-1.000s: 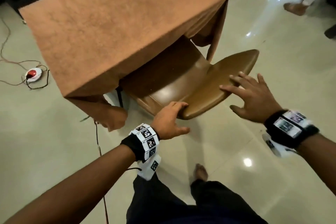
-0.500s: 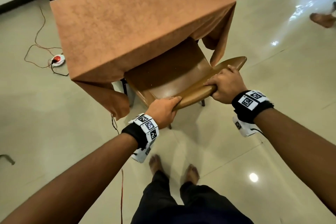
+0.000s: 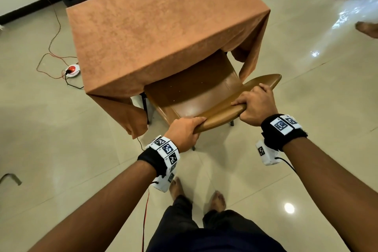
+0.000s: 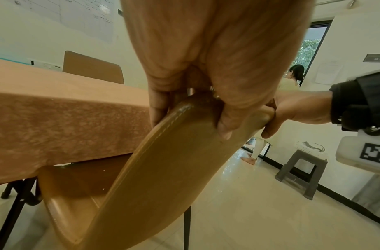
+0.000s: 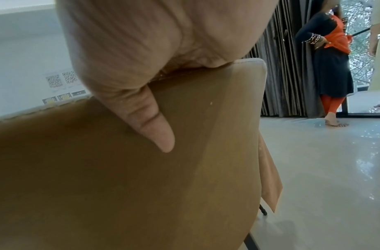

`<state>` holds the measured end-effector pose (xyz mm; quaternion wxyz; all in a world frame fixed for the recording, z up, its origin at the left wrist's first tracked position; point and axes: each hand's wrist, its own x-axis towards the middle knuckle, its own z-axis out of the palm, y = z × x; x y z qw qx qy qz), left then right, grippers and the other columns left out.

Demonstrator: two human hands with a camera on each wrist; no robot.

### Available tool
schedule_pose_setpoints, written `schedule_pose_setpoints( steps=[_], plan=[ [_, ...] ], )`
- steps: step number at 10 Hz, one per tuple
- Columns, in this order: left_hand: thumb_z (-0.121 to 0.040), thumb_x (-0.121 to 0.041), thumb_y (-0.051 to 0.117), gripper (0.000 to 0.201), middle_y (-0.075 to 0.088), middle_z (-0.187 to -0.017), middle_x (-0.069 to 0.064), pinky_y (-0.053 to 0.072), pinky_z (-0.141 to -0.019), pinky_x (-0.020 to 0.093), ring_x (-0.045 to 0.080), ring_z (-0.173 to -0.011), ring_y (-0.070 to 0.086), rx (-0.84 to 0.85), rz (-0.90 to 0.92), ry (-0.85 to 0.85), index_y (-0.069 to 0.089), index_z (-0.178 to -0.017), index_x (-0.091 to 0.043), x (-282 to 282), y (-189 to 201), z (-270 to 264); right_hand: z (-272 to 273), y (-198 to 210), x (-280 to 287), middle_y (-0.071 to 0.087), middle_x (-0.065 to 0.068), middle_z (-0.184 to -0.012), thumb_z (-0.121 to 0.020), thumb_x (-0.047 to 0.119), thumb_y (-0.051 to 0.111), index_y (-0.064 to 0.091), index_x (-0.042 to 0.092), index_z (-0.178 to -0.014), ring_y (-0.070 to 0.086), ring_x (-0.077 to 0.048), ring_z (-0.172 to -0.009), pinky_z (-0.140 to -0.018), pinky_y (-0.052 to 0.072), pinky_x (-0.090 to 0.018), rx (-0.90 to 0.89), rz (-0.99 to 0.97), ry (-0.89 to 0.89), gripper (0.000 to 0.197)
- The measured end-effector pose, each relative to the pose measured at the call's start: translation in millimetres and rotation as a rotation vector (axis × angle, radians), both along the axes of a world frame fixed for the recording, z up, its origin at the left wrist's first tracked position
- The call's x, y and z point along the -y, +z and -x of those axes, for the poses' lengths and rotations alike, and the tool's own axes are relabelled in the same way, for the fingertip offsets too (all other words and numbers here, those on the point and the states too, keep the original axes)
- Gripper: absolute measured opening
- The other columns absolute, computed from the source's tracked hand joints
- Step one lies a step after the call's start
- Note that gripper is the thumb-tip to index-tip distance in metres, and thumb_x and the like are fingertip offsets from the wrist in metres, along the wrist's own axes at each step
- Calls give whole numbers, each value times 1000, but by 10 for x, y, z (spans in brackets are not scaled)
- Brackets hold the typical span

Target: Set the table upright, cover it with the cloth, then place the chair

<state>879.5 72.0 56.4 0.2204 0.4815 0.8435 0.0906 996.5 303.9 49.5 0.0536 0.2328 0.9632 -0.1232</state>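
Moved: a second ago my right hand [image 3: 254,107] was flat in the air over the chair back, and now it is wrapped round it; the seat sits a bit deeper under the table.
Left hand: my left hand [image 3: 185,134] holds the near end of the chair's top edge, fingers curled over the front and thumb behind.
Right hand: it holds the same edge farther along, fingers curled over the top, thumb [image 5: 148,123] lying flat on the back side.
Chair: the shiny brown chair with a curved back and thin black legs [image 3: 206,100] stands on the floor, its seat partly under the table.
Table: the small table with black legs [image 3: 144,102] stands upright.
Cloth: the rust-orange fuzzy cloth [image 3: 163,32] covers the whole top and hangs down the sides, just above the seat.
Floor: the pale shiny tile floor [image 3: 61,139] has a thin red wire [image 3: 53,32] running to a round white plug box [image 3: 72,69].
Also: a second brown chair [image 4: 92,67] stands at the far side of the table, and a grey plastic stool [image 4: 302,170] stands by the wall.
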Motion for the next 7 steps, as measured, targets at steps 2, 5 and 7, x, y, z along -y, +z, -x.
schedule_pose_setpoints(
  steps=[2, 5, 7],
  plan=[
    [-86, -29, 59, 50, 69, -114, -7, 52, -89, 36, 19, -100, 64, 18, -18, -1, 51, -136, -36, -4, -88, 57, 4, 19, 2, 70, 17, -102, -55, 33, 54, 76, 44, -99, 53, -18, -104, -116, 15, -40, 17, 9, -3, 50],
    [-86, -22, 66, 57, 55, -137, -10, 44, -102, 25, 6, -119, 53, 240, -270, 184, 50, -141, -24, 576, -284, 48, 33, 176, 178, 62, 16, -124, -76, 25, 70, 65, 46, -122, 47, -19, -124, -121, 8, -48, 148, 23, 40, 51],
    [-89, -25, 66, 22, 71, -95, -11, 55, -84, 34, 0, -85, 67, 451, -176, 572, 64, -106, -40, 1764, -655, 60, -99, 740, 474, 70, 16, -110, -83, 20, 81, 67, 37, -115, 63, 7, -97, -89, 51, -14, -249, 515, 33, 38]
  ],
)
